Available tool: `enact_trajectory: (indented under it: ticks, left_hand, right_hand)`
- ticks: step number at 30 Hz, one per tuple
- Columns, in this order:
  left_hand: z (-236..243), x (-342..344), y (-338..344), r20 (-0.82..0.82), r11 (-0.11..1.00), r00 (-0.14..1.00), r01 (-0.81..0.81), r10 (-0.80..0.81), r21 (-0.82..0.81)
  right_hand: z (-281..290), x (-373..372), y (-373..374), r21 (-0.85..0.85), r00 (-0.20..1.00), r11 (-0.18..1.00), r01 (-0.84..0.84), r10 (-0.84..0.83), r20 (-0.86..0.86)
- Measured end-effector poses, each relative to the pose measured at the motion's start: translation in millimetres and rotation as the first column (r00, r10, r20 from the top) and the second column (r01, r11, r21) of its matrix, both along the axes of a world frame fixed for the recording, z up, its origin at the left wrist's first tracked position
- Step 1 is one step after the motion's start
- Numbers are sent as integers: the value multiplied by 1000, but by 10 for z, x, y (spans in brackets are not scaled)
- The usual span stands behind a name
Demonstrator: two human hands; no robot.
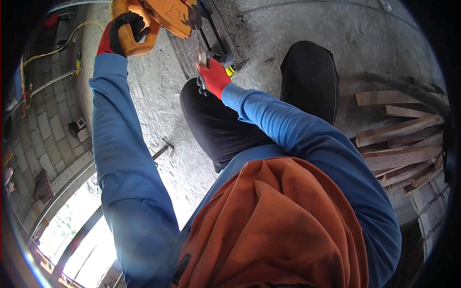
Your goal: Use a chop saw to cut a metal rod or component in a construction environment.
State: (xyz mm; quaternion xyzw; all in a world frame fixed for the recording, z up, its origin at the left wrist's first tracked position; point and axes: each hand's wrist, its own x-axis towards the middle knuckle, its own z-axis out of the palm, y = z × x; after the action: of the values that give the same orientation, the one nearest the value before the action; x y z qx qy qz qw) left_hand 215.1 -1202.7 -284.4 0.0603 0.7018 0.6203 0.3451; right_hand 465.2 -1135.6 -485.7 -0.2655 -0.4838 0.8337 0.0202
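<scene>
Hands apart, gloved left hand [127, 33] clamped on orange saw [168, 17] handle, gloved right hand [212, 77] gripping pale piece [202, 58] beside saw base, hammer [166, 144] on concrete floor [261, 45].

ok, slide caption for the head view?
Gloved left hand gripping an orange power tool by its handle, gloved right hand holding a pale piece.

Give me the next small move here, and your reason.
I'd probably ease the right hand back before moving the orange power tool: the left hand grips its handle, while the right hand, holding a slim pale piece, appears close to it.
</scene>
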Motion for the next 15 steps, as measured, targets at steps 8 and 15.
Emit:
enact_trajectory:
  ticks: [8, 15]
  left_hand:
    - [23, -102, -147, 105, 999, 995, -2, -3, 50]
    - [-9, 0, 24, 75, 997, 997, 11, -16, 76]
  right_hand:
    - [284, 162, -17, -130, 987, 990, -60, 78, 143]
    - [-115, -123, 22, -59, 998, 998, 22, -18, 63]
